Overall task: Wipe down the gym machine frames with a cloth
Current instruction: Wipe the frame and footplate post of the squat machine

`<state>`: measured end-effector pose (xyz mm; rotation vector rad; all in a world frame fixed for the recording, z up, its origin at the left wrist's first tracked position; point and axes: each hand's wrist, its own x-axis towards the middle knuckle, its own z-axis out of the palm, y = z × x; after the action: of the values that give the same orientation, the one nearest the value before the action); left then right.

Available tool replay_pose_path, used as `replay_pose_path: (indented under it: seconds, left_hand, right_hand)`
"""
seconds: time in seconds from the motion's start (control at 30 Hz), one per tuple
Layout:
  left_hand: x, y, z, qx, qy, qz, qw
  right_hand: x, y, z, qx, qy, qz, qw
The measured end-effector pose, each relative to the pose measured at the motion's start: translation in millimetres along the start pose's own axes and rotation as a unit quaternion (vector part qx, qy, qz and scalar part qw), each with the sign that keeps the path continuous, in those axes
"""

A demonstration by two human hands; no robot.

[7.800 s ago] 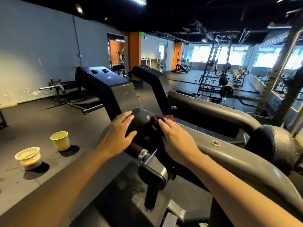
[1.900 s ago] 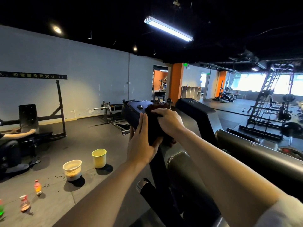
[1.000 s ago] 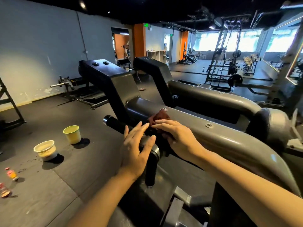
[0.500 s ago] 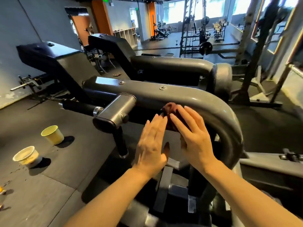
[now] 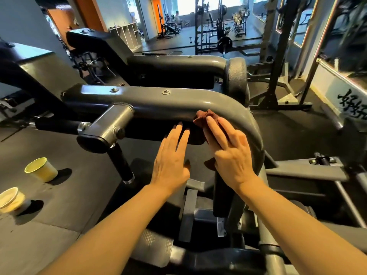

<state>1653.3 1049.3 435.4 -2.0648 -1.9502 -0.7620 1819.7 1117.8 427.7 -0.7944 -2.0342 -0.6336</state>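
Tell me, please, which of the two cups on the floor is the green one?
The green cup is the one farther from the camera, nearer the machine; the white cup, wider and lower, sits at the left edge.

There is a single view, from a wide-angle camera worn on the person's head. It looks forward and down from above the forearms, close over the curved grey frame tube (image 5: 151, 104) of a gym machine, which fills the middle. The left hand (image 5: 170, 163) and right hand (image 5: 232, 159) reach in from the bottom edge. The wide lens bends straight lines near the borders. Farther off, the view faces down the gym hall toward bright windows (image 5: 198, 4).
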Motion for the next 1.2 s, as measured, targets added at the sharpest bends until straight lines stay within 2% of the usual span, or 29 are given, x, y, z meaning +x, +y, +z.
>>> replay_pose_path:
  seconds: [0.07, 0.2, 0.37, 0.47, 0.53, 0.6, 0.67, 0.7, 0.73, 0.77, 0.83, 0.93, 1.0, 1.1, 1.2]
  left_hand:
    - [4.9, 7.2, 1.3, -0.007, 0.012, 0.040, 0.999]
    - [16.1, 20.0, 19.1, -0.007, 0.032, 0.154, 0.987]
    - [21.4, 45.5, 60.2, -0.047, -0.006, 0.242, 0.969]
    - [10.5, 46.6, 100.6, -0.107, -0.045, 0.278, 0.953]
    - [-4.3, 36.0, 136.8, -0.098, -0.060, 0.285, 0.952]
    - [-27.0, 28.4, 168.3, -0.182, -0.112, 0.236, 0.948]
    - [-49.2, 25.2, 191.6, -0.325, -0.174, 0.114, 0.923]
    - [-60.6, 23.2, 201.0, -0.398, -0.218, 0.038, 0.890]
    - [-74.8, 17.6, 214.3, -0.476, -0.258, -0.034, 0.840]
    - [-92.2, 6.3, 227.3, -0.509, -0.272, -0.060, 0.814]
    - [-135.2, -28.4, 249.4, -0.509, -0.276, -0.073, 0.812]
    - [-194.7, -86.9, 250.5, -0.503, -0.288, -0.154, 0.800]
    - [-221.2, -114.5, 235.3, -0.480, -0.276, -0.193, 0.810]
    - [-242.3, -147.5, 227.9, -0.441, -0.282, -0.206, 0.826]
    - [-265.8, -167.6, 230.3, -0.436, -0.327, -0.190, 0.817]
  right_hand:
    - [-16.2, 11.8, 2.1, -0.045, -0.024, 0.009, 0.999]
    - [-77.2, 7.4, -15.5, -0.020, -0.059, 0.129, 0.990]
    - [-97.7, 12.6, -13.0, -0.026, -0.074, 0.225, 0.971]
    - [-138.5, 11.7, 6.5, -0.011, -0.120, 0.343, 0.932]
    - [-168.3, 2.5, 21.2, 0.042, -0.110, 0.434, 0.893]
    - [-185.3, -12.9, 37.8, 0.102, -0.040, 0.519, 0.848]
    - [-194.4, -33.9, 53.9, 0.161, 0.034, 0.570, 0.805]
    - [-203.2, -46.9, 65.6, 0.199, 0.061, 0.583, 0.785]
    - [-217.1, -62.7, 79.1, 0.229, 0.065, 0.603, 0.762]
    - [-234.1, -83.2, 92.1, 0.251, 0.056, 0.621, 0.741]
    - [-269.6, -135.1, 113.5, 0.282, 0.054, 0.655, 0.699]
    - [-291.1, -223.1, 120.2, 0.326, 0.064, 0.704, 0.628]
    - [-295.2, -263.4, 111.1, 0.355, 0.067, 0.721, 0.591]
    - [-306.4, -297.6, 101.8, 0.378, 0.057, 0.732, 0.563]
    - [-316.9, -328.0, 93.2, 0.407, -0.020, 0.726, 0.554]
